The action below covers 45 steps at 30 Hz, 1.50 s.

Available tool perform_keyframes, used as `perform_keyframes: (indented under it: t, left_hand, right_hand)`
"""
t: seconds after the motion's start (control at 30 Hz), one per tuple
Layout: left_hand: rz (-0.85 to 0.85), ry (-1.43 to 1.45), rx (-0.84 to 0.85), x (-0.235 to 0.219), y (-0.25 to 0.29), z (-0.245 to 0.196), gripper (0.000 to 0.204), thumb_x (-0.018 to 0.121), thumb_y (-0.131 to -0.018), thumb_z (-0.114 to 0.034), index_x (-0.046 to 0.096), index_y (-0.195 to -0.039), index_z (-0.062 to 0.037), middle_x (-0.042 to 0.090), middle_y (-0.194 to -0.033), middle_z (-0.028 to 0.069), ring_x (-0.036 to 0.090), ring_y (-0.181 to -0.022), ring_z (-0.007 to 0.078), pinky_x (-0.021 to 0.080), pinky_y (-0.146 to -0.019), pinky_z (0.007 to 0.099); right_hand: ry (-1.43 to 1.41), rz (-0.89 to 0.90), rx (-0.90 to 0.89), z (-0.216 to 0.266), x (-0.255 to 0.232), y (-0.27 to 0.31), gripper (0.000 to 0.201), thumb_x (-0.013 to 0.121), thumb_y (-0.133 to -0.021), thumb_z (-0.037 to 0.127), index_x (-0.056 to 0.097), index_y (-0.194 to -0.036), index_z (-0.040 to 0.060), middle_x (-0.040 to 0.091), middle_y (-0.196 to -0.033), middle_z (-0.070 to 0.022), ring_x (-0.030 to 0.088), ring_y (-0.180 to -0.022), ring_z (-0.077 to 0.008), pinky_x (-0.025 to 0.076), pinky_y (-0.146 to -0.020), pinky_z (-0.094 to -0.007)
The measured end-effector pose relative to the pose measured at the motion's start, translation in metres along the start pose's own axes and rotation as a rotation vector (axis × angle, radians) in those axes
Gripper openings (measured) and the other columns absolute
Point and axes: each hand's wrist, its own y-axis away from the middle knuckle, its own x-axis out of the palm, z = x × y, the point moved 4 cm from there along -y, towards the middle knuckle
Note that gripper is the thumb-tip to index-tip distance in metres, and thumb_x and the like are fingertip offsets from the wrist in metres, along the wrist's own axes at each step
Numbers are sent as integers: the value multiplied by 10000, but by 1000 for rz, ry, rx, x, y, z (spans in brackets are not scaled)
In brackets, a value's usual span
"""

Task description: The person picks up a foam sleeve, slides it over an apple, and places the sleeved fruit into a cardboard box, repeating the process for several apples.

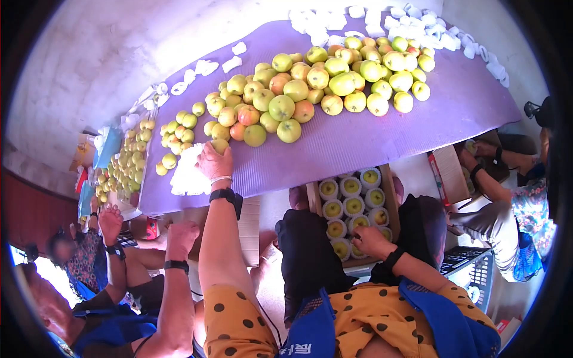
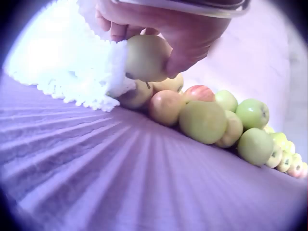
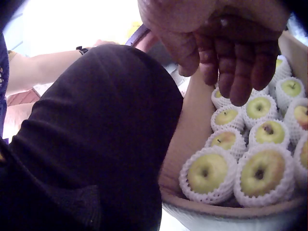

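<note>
My left hand grips a yellow-green apple between thumb and fingers, over the near left part of the purple mat. Right beside it lies a stack of white foam fruit nets; in the left wrist view their frilled edge meets the apple. The big heap of green and reddish apples begins just beyond that hand. Above a cardboard box between the knees, my right hand hangs with relaxed fingers and nothing in them. Rows of apples in white foam nets fill the box, stem ends or bottoms facing up.
Loose foam nets lie along the purple mat's far edge. Another apple pile is at the far left. People sit close on both sides, one raised hand near my left arm. A dark plastic crate stands at right.
</note>
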Motion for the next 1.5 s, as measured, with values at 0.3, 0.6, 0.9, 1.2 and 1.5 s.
perform_keyframes:
  t: [0.3, 0.6, 0.9, 1.2, 1.5]
  left_hand:
    - [117, 60, 42, 27, 1, 5, 616, 723, -590, -279, 495, -1135, -104, 562, -1042, 104, 507, -950, 311, 378, -830, 439]
    - [-55, 583, 157, 22, -7, 29, 345, 651, -670, -94, 560, -987, 9, 584, -852, 135, 564, -723, 236, 468, -645, 310]
    - [45, 1141, 129, -87, 57, -69, 316, 554, -807, -118, 509, -1082, 30, 565, -1021, 114, 536, -932, 190, 432, -762, 271]
    - [1436, 1806, -428, -43, 242, -142, 340, 393, -878, -229, 482, -1105, 8, 532, -1075, 149, 520, -939, 234, 415, -790, 340]
    - [1918, 1561, -831, 63, 355, -128, 293, 454, -839, -287, 555, -954, -38, 562, -1012, 119, 523, -919, 253, 422, -774, 352]
  right_hand:
    - [-50, -5, 21, -1, -4, 2, 201, 538, -707, 150, 566, -853, 16, 578, -832, -193, 548, -808, -357, 431, -691, -422]
    - [29, -14, 8, -9, 8, 1, 212, 500, -721, 175, 556, -835, 5, 571, -796, -214, 553, -778, -367, 433, -683, -448]
    - [-256, -181, -52, -3, -5, -5, 177, 489, -682, 149, 586, -733, 10, 574, -685, -196, 565, -644, -335, 428, -579, -429]
    - [-660, -704, -255, 3, -143, 137, 163, 522, -760, 84, 579, -889, 2, 594, -746, -105, 586, -698, -164, 465, -623, -278]
    - [248, -1017, 1043, -225, -84, 423, 286, 630, -640, 157, 605, -913, 77, 567, -823, -153, 535, -877, -293, 427, -750, -403]
